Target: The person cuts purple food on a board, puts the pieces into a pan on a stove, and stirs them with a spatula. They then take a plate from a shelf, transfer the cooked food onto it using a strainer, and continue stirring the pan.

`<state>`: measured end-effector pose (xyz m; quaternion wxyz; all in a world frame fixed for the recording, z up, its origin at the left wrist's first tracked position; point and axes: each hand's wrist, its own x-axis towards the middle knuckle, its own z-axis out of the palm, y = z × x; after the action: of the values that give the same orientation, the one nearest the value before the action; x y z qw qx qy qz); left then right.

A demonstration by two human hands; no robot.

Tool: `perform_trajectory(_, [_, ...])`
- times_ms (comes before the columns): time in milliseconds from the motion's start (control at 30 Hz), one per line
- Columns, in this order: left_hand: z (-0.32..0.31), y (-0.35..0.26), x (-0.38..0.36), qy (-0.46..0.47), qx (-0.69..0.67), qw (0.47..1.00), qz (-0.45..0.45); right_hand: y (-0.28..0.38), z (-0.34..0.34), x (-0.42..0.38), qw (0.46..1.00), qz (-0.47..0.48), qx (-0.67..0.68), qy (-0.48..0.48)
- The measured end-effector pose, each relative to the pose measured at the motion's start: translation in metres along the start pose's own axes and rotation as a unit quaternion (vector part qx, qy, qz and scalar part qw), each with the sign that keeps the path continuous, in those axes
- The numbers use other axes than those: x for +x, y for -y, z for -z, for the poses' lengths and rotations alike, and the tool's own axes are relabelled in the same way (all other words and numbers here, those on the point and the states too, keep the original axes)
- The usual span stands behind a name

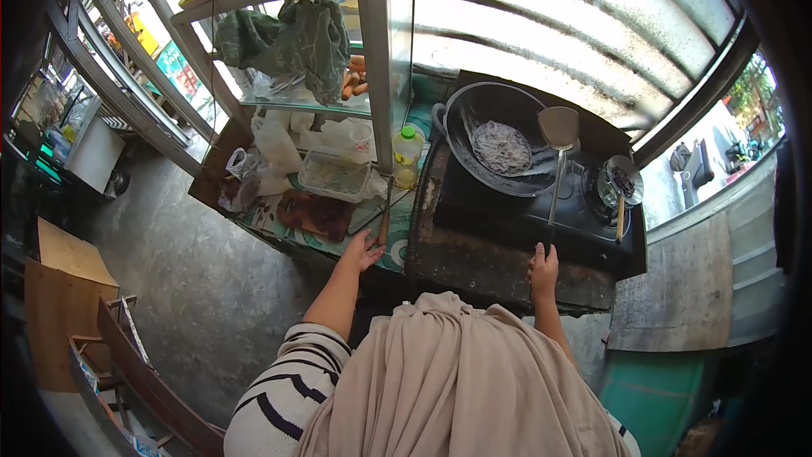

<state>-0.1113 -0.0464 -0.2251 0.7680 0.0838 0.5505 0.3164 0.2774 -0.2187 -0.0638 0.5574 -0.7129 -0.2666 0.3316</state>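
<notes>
My right hand (544, 271) is wrapped around the handle of a metal spatula (558, 129), its wide blade raised beside the rim of a black wok (457, 123). Inside the wok, a pale, lumpy mass of food (501, 148) sits in foaming oil. My left hand (362, 252) is at the front edge of the side counter, fingers apart. Close by its fingertips lies a tool with a wooden handle (384, 227), next to a dark flat object (366, 219). Behind these stands a clear plastic container (334, 176).
A gas stove (482, 211) carries the wok; on its right burner sits a strainer (620, 182) with a wooden-handled utensil. A bottle with a green cap (408, 151) stands by the glass display case (376, 76). A wooden bench (144, 372) is at lower left.
</notes>
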Motion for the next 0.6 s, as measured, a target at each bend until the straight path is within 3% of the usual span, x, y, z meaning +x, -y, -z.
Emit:
perform_trajectory(33, [0.001, -0.001, 0.008, 0.017, -0.103, 0.994, 0.042, 0.0, 0.0, -0.001, 1.0, -0.007, -0.003, 0.0])
perform_trajectory(133, [0.009, 0.002, 0.017, 0.019, -0.118, 0.993, -0.004, -0.003, 0.003, -0.006, 1.0, -0.02, -0.006, 0.016])
perform_trajectory(367, [0.024, 0.002, -0.002, -0.02, -0.099, 0.995, -0.017, -0.004, 0.017, -0.004, 0.999, -0.021, -0.019, 0.031])
perform_trajectory(433, [0.016, -0.005, -0.01, -0.075, -0.085, 0.993, 0.033, 0.003, 0.017, 0.004, 0.995, -0.078, 0.005, 0.059])
perform_trajectory(600, [0.002, -0.013, -0.007, -0.131, -0.053, 0.988, 0.066, 0.03, 0.019, 0.045, 0.99, -0.115, 0.009, 0.077])
